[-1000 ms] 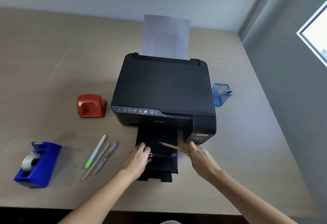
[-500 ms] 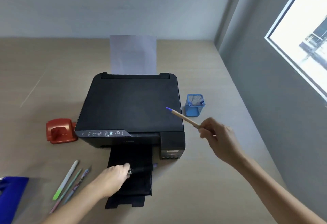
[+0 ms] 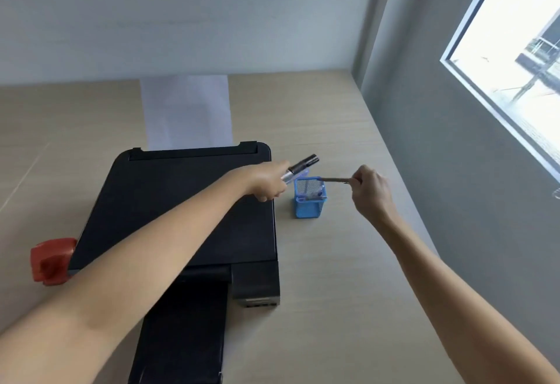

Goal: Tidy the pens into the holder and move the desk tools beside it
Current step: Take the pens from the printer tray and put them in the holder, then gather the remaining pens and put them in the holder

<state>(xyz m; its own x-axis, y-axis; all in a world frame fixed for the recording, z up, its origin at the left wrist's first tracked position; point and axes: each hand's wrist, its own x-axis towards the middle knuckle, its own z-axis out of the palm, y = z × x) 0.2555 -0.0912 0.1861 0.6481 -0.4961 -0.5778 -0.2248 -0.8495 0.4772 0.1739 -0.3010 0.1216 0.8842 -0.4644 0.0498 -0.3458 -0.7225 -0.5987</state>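
Pens are in both hands above the desk [image 3: 348, 277]. Nearest, a red hole punch [image 3: 51, 261] sits left of the black printer [image 3: 181, 207]. Farther on, the right hand [image 3: 371, 192] pinches a tan pen [image 3: 335, 180] over the blue mesh holder [image 3: 309, 198], while the left hand [image 3: 269, 182] clasps a dark marker [image 3: 301, 167] just beside its rim.
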